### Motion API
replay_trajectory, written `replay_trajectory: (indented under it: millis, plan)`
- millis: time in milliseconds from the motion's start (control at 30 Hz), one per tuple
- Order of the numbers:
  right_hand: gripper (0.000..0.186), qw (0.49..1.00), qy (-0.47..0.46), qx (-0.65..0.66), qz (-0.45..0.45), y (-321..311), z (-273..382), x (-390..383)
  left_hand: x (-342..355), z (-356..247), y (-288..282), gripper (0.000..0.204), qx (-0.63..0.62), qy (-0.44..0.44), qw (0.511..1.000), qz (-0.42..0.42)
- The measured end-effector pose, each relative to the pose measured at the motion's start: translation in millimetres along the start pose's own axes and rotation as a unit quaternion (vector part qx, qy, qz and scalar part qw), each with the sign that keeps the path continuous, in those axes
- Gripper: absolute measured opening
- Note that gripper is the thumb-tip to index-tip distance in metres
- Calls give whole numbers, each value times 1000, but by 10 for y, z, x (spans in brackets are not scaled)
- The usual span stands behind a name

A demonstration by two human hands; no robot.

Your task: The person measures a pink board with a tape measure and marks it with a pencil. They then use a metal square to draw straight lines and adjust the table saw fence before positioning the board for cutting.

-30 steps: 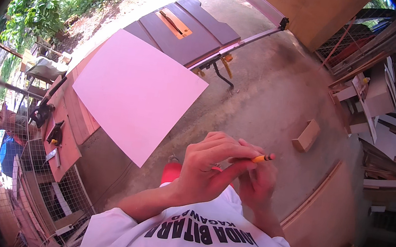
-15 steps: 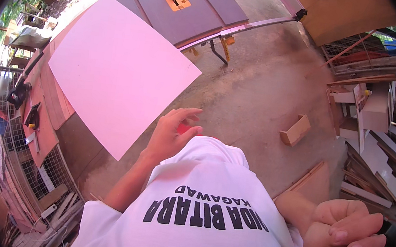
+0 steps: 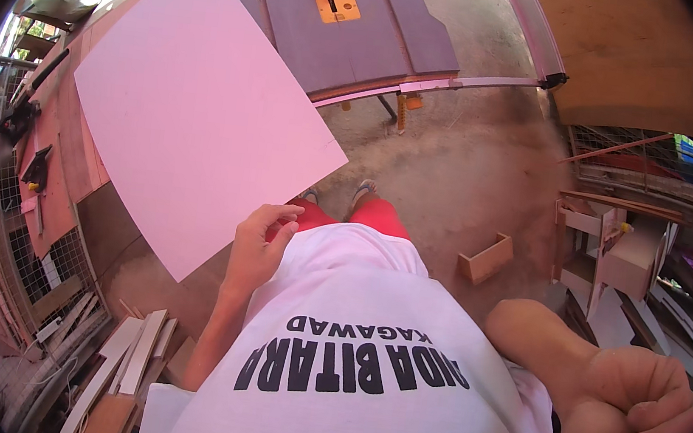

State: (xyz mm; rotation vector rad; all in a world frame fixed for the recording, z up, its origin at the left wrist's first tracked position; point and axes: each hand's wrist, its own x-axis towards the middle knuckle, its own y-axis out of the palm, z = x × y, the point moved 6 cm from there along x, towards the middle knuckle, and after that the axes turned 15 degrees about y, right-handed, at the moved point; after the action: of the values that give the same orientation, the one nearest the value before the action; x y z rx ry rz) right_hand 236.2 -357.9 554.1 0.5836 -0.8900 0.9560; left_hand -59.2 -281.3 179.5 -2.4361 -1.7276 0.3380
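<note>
Overhanging concrete (image 3: 463, 166), a pale sheet (image 3: 205, 106) lies near bent left fingers (image 3: 275, 212), right fingers (image 3: 659, 416) clenched, contents unclear

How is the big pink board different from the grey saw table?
The board is pale pink; the saw table is purplish grey. The board looks plain; the saw table has grooves and a yellow slotted plate. The board is nearer the left hand than the saw table is. Both have flat tops.

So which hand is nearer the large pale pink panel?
Left: the left hand is beside the panel, contact unclear; the right hand is well away, out to the right.
</note>
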Motion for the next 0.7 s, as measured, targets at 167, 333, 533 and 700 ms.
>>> replay_trajectory:
  millis: [167, 333, 533, 700]
  plan:
    - [27, 939, 96, 217, 247, 244, -688, 191, 193, -57, 226, 26, 29, -40, 998, -29]
    - [30, 901, 109, 363, 213, -53, -1509, 386, 555, -103, 618, 26, 61, -64, 994, -61]
    - [22, 883, 84, 410, 213, -522, -2293, 875, 887, -426, 1190, 24, 100, -27, 989, -102]
    - [18, 830, 145, 477, 250, -696, -2658, 1023, 1102, -677, 1421, 24, 131, -68, 981, -127]
